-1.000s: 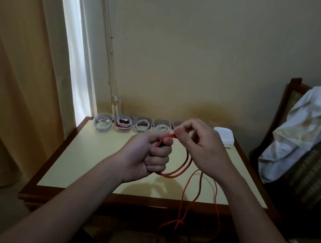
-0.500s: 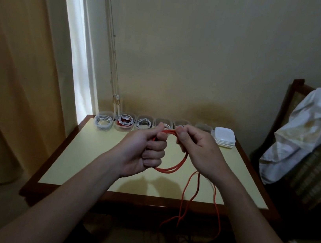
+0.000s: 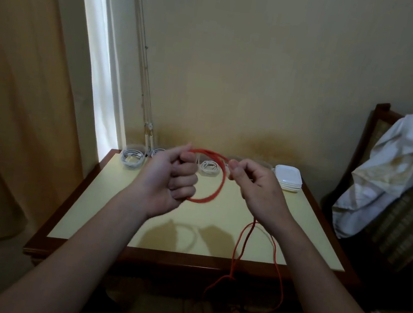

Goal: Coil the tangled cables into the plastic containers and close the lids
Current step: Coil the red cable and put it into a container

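My left hand (image 3: pixel 170 178) grips a coil of red cable (image 3: pixel 215 192) above the yellow table (image 3: pixel 113 207). A strand runs from the coil's top to my right hand (image 3: pixel 256 190), which pinches it between thumb and fingers. The loose rest of the red cable hangs below my right wrist and trails over the table's front edge to the floor. Along the table's back edge stands a row of clear plastic containers (image 3: pixel 132 158), several holding coiled white cables (image 3: pixel 209 166). My hands partly hide the row.
A stack of white lids (image 3: pixel 287 178) sits at the back right of the table. A wooden chair draped with white cloth (image 3: pixel 393 177) stands to the right. A curtain (image 3: pixel 8 102) and window strip are on the left, with the wall right behind the table.
My hands have moved apart and upward. The right hand drew a strand of red cable rightward away from the coil, and the loop in the left hand now shows open between them.
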Tool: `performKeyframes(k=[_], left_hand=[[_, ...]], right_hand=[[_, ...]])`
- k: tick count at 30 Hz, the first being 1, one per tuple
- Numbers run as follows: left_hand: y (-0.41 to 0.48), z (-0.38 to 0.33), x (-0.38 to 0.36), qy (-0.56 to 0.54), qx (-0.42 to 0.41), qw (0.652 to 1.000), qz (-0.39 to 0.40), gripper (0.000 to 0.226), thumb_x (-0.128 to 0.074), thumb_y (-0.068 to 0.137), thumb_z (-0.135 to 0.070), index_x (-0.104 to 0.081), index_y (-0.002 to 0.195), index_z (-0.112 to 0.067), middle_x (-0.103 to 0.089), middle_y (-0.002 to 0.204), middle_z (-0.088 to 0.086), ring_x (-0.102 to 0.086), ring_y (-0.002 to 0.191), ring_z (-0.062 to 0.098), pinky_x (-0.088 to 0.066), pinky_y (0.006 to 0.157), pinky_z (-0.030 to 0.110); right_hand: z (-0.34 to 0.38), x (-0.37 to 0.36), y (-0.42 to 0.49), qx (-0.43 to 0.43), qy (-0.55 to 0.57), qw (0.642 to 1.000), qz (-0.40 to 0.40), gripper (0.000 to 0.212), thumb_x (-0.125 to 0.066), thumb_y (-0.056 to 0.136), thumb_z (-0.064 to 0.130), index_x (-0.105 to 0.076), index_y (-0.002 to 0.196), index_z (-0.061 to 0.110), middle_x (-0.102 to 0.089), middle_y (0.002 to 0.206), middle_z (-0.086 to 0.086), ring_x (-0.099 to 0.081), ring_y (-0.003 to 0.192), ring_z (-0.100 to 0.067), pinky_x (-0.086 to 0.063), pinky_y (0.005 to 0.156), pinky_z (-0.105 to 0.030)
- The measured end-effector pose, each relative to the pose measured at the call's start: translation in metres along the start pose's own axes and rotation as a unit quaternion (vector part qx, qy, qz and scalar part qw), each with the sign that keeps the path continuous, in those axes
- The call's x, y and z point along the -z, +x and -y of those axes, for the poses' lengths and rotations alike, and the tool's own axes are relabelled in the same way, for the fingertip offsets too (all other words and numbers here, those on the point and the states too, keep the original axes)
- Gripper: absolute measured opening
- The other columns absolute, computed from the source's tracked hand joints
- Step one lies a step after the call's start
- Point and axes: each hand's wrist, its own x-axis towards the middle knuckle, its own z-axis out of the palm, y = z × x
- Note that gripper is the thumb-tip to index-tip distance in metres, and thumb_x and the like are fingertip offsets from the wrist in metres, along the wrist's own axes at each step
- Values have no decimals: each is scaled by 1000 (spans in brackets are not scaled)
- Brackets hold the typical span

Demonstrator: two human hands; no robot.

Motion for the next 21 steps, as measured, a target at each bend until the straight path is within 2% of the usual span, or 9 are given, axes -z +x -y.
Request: performKeyframes(k=[4, 7, 12, 15, 19, 21], left_hand=[[-6, -29, 11, -53, -50, 997, -9, 38, -42, 100, -34, -45, 63, -23, -23, 44, -7, -4, 44, 8, -6, 39, 22], [-9, -43, 16, -89, -82, 992, -38, 36, -40, 98, -32, -45, 64, -22, -23, 48, -8, -8, 43, 9, -7, 42, 22], [2, -43, 23, -110, -157, 977, -94, 32, -35, 100, -22, -46, 70, -18, -26, 56, -9, -19, 41, 9, -12, 44, 22], [14, -32, 20, -32, -207, 969, -132, 25, -34, 101, -17, -44, 78, -18, -32, 59, -7, -26, 44, 10, -19, 44, 22], [21, -16, 12, 90, -242, 953, -158, 24, -38, 107, -20, -49, 87, -15, -51, 64, -1, -52, 50, 14, -32, 46, 23], [21, -6, 9, 202, -247, 935, -152, 22, -40, 107, -18, -52, 91, -11, -60, 69, 4, -63, 58, 18, -39, 49, 23]], right_hand=[[-24, 10, -2, -38, 24, 999, -18, 35, -58, 100, 45, -66, 87, 13, -40, 69, 2, -35, 61, -10, -32, 64, -33], [-42, 15, -6, -71, 18, 997, -16, 27, -61, 99, 44, -64, 92, 18, -38, 68, 2, -36, 63, -13, -35, 65, -33], [-61, 12, -15, -94, -17, 995, 6, 13, -59, 102, 34, -62, 93, 25, -60, 74, 8, -50, 62, -1, -43, 65, -29], [-55, 6, -17, -70, -121, 989, 35, 17, -57, 103, 31, -61, 88, 26, -67, 82, 7, -56, 69, -1, -45, 67, -29], [-34, -3, -18, -17, -249, 955, 159, 23, -54, 104, 29, -62, 83, 29, -65, 83, 11, -60, 80, -9, -51, 75, -37], [-19, -6, -20, 27, -252, 947, 199, 25, -52, 105, 28, -61, 82, 31, -61, 78, 14, -57, 77, -7, -45, 70, -29]])
